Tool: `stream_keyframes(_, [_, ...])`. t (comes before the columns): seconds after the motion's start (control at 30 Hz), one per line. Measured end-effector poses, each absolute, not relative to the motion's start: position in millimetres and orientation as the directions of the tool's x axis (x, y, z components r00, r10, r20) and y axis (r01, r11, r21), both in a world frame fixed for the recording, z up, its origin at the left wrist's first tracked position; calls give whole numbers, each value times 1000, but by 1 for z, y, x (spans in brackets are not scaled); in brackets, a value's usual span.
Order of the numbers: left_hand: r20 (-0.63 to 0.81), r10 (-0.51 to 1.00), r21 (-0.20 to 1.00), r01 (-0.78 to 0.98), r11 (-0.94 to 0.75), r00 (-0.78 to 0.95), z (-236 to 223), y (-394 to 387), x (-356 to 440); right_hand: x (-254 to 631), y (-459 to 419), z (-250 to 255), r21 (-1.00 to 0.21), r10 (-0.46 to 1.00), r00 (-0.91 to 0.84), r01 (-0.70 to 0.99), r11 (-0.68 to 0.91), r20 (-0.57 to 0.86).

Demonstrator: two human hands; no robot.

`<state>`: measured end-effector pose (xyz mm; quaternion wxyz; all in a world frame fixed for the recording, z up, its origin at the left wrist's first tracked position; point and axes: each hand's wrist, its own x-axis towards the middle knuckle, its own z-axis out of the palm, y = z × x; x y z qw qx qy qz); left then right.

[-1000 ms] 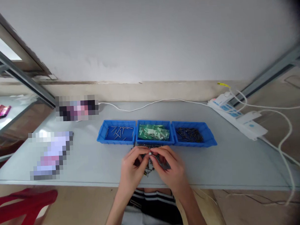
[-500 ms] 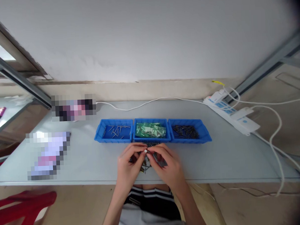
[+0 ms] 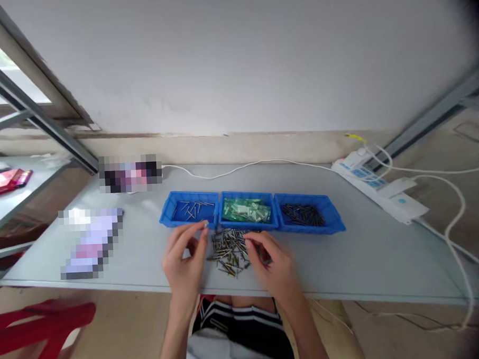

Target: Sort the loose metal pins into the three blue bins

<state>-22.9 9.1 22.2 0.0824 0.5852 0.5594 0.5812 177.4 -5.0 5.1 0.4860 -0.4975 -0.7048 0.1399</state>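
From here, the left hand point(image 3: 183, 261) pinches a small, pale-tipped piece point(image 3: 206, 224), left of the loose silvery-and-brassy metal pile point(image 3: 229, 251). The right hand's point(image 3: 278, 265) grip, at the pile's right edge, looks narrow; contents unclear. Pieces seem light, stiff, slippery: best pinched mid-shank.

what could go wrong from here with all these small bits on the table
The left hand pinches a tiny pale piece near the left bin; a loose grip might drop it there or on the table.

The pile lies loose between both hands, so the right hand could brush pieces around.

The three bins sit side by side, so a piece could land in the wrong one.
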Motion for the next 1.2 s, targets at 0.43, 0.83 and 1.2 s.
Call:
stream_keyframes(0.43, [642, 734, 674, 621, -401, -223, 27, 8, -17, 172, 0, -3, -483, 888, -103, 808, 338, 449])
stream_keyframes(0.83, [453, 886, 781, 522, -343, -96, 9, 5, -12, 174, 3, -5, -509, 915, -146, 792, 336, 376])
stream_keyframes(1.2, [397, 917, 749, 570, -338, 23, 8, 5, -12, 173, 3, -5, -498, 905, -144, 795, 347, 400])
